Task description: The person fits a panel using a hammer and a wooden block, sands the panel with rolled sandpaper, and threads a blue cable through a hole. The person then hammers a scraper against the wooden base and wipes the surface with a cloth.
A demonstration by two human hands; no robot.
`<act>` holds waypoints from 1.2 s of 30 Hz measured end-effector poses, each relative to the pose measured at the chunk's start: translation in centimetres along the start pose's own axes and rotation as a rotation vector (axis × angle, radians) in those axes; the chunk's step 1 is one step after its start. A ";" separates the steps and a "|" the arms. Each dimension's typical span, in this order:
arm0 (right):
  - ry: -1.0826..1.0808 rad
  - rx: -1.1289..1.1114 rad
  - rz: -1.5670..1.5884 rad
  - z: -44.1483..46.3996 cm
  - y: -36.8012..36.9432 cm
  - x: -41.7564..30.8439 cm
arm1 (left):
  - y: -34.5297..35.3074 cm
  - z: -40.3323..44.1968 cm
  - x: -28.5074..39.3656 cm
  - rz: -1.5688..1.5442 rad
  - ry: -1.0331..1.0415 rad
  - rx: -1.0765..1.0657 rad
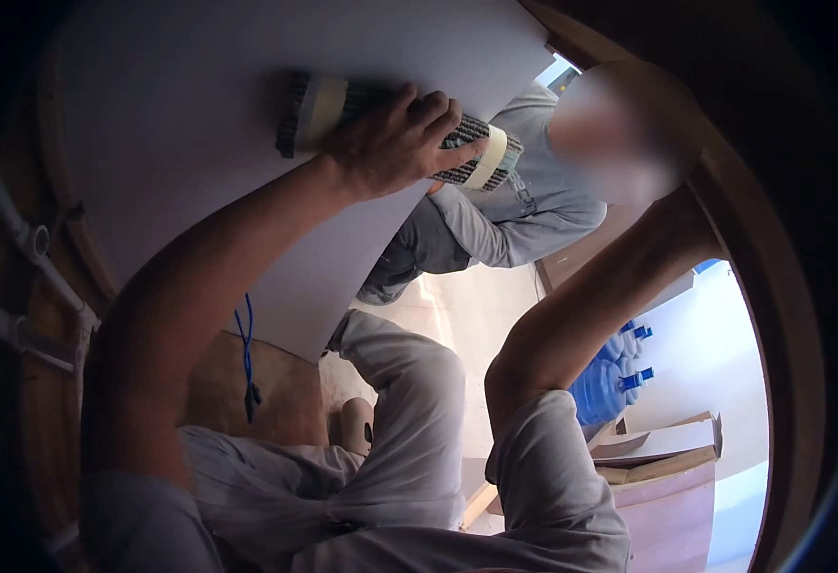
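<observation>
My left hand point(395, 145) reaches up from the lower left and grips a long dark block point(366, 100) with a ribbed, striped surface. Two cream bands wrap around it, one near each end. The fingers curl over its upper edge, while the thumb lies along the lower right part. What kind of thing the block is, I cannot make out. It lies against or just before a large pale flat panel point(180, 105); whether they touch is unclear. My right forearm rises from beside my knee point(558, 458), and its hand is hidden beyond a brown edge.
Another person in a grey sweatshirt point(543, 224) sits close behind the block. A blue cable point(247, 353) hangs below the panel. Several blue water bottles point(602, 387) stand at right, near a cardboard box point(663, 444). White pipes point(37, 244) run along the left, and a brown curved edge point(753, 229) borders the right.
</observation>
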State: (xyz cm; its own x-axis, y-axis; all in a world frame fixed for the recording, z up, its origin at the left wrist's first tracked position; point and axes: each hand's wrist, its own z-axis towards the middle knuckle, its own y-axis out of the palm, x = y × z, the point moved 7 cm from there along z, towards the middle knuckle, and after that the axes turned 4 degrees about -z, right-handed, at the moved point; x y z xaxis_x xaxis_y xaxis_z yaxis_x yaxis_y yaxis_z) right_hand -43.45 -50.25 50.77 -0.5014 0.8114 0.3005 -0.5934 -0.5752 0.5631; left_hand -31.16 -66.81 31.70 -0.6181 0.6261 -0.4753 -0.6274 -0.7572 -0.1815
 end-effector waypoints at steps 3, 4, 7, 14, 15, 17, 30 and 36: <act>0.003 0.011 0.015 -0.1 -0.5 -0.3 | -0.1 0.7 -0.4 -0.008 0.060 -0.040; 0.004 0.013 0.015 -0.1 -0.3 0.0 | -0.3 1.2 -0.7 -0.020 0.087 -0.058; 0.005 0.017 0.015 -0.3 -0.6 -0.2 | -0.6 2.1 -1.5 -0.052 0.165 -0.055; -0.018 -0.002 0.003 -0.3 0.8 0.7 | -3.3 7.4 -7.4 -0.006 0.094 -0.161; -0.018 -0.006 0.004 -0.3 0.7 0.4 | -2.9 7.7 -8.7 0.050 0.166 0.015; -0.016 -0.014 0.010 -0.3 0.6 0.3 | -4.8 8.5 -9.6 -0.068 0.183 -0.287; 0.073 0.029 0.029 -0.1 0.2 0.9 | -12.5 -7.9 -22.5 0.160 -0.591 0.227; 0.095 0.034 -0.013 -0.2 0.0 0.8 | -10.0 -8.9 -21.0 0.154 -0.490 0.002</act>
State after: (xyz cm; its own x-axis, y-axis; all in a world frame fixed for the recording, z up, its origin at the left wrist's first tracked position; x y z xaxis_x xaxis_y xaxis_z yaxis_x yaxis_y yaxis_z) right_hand -43.93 -49.61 50.86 -0.5524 0.8042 0.2193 -0.5792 -0.5595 0.5929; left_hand -7.75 -74.06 35.84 -0.8525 0.5215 -0.0373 -0.5123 -0.8474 -0.1397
